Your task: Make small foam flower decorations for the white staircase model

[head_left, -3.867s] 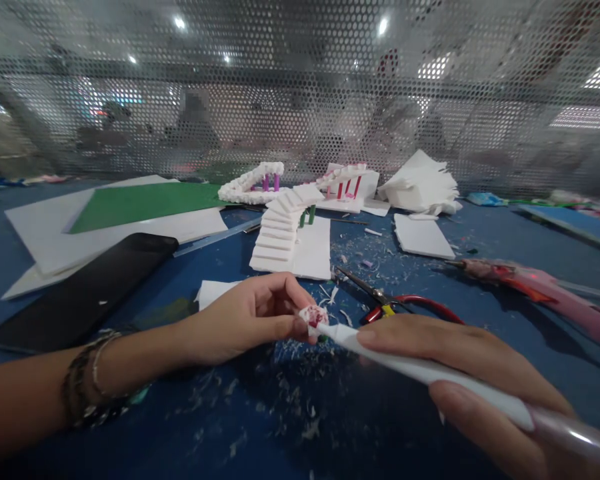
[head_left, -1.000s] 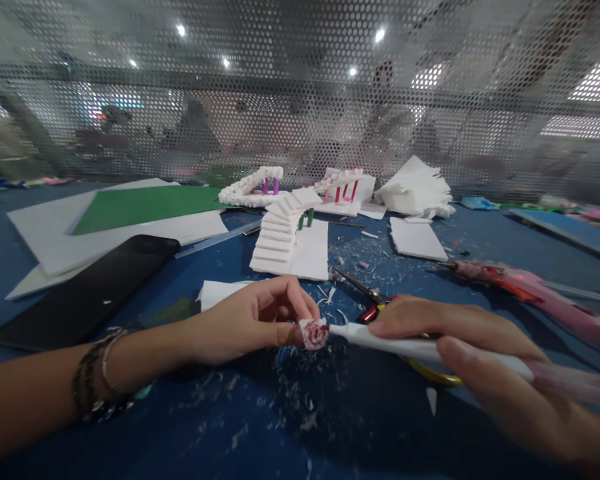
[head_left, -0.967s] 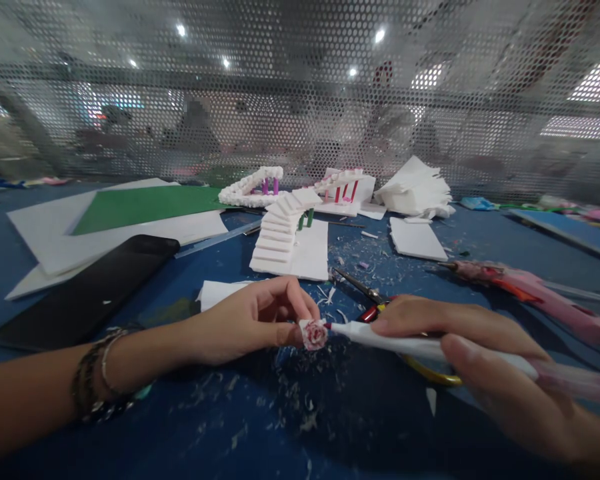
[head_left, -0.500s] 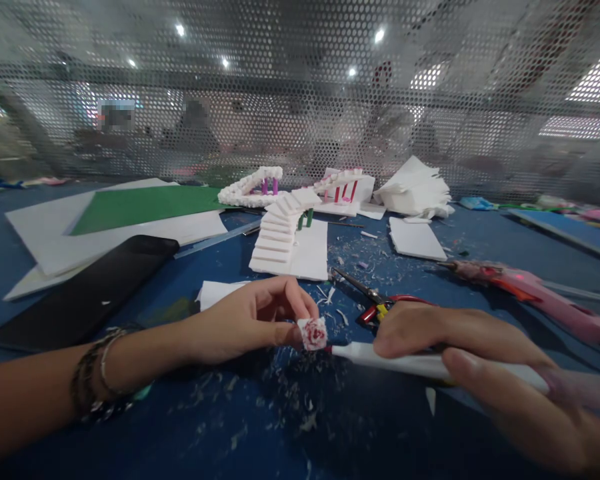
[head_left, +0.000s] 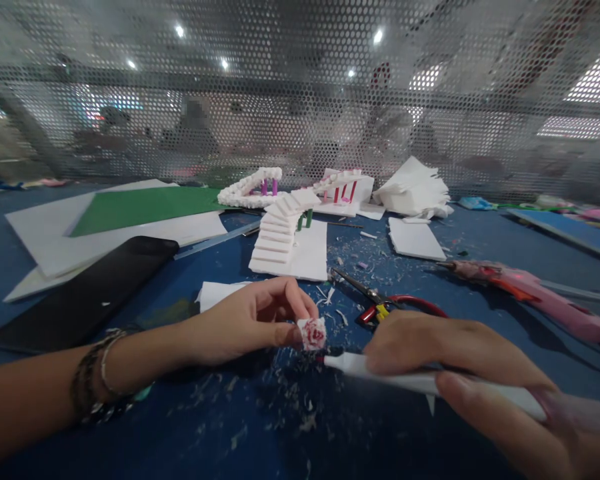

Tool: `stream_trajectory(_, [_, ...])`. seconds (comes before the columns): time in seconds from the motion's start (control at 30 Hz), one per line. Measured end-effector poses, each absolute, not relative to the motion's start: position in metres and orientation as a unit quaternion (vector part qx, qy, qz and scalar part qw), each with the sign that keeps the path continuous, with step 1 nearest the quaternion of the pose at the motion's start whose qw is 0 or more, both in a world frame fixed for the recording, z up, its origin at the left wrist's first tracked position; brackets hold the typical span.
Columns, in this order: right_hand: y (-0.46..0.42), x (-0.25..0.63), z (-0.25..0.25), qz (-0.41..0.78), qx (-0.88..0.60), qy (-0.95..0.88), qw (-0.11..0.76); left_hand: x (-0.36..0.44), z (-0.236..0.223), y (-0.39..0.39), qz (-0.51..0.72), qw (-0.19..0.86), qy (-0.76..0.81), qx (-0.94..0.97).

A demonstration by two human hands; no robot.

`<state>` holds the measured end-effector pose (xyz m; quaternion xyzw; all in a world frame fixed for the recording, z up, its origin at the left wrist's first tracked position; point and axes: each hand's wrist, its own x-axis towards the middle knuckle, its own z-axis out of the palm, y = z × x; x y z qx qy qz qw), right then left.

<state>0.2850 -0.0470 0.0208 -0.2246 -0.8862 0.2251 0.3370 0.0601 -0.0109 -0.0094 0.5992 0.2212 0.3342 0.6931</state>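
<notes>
Right hand: the right hand is closed around a white marker, gripping the barrel between thumb and index finger; it comes in over the blue counter from about 4 o'clock.
Left hand: the left hand pinches a small white piece at its fingertips, reaching in from about 8 o'clock, and is the nearer hand to it, in direct contact.
Pink tool: the pink tool lies at about 2 o'clock from the right hand, apart from it.
Marker: the marker runs in a long, shallow slant, rear end between 3 and 4 o'clock, front end just past 9, so it points toward the space under the piece rather than straight at it.
Scissors: the red-handled scissors lie near 2 o'clock from the marker's front end, beyond the right hand's fingers.
Piece: the piece sits at 3 o'clock from the left hand and about 9 o'clock from the right; it looks blocky, with no clear long axis, its red-mottled face turned back toward the person.
Nib: the dark red nib is just beside the piece, between 5 and 6 o'clock from it, not touching; from the nib, the piece lies between 11 and 12.
</notes>
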Motion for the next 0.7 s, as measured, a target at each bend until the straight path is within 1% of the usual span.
stream_trajectory(0.27, [-0.0449, 0.2848, 0.0179, 0.213, -0.208, -0.892, 0.341, 0.0606, -0.0064, -0.0108, 0.331, 0.692, 0.234, 0.597])
stream_trajectory(0.4, [-0.0443, 0.2846, 0.0195, 0.198, -0.244, -0.885, 0.344, 0.061, -0.006, -0.0111, 0.322, 0.692, 0.236, 0.601])
stream_trajectory(0.5, [-0.0448, 0.2852, 0.0195, 0.181, -0.24, -0.89, 0.344, 0.0613, -0.0069, -0.0118, 0.324, 0.693, 0.227, 0.603])
stream_trajectory(0.63, [-0.046, 0.2849, 0.0177, 0.17, -0.25, -0.878, 0.371, 0.061, -0.0074, -0.0126, 0.326, 0.691, 0.22, 0.606])
stream_trajectory(0.7, [-0.0462, 0.284, 0.0176, 0.165, -0.253, -0.878, 0.371, 0.0608, -0.0073, -0.0128, 0.325, 0.693, 0.218, 0.606])
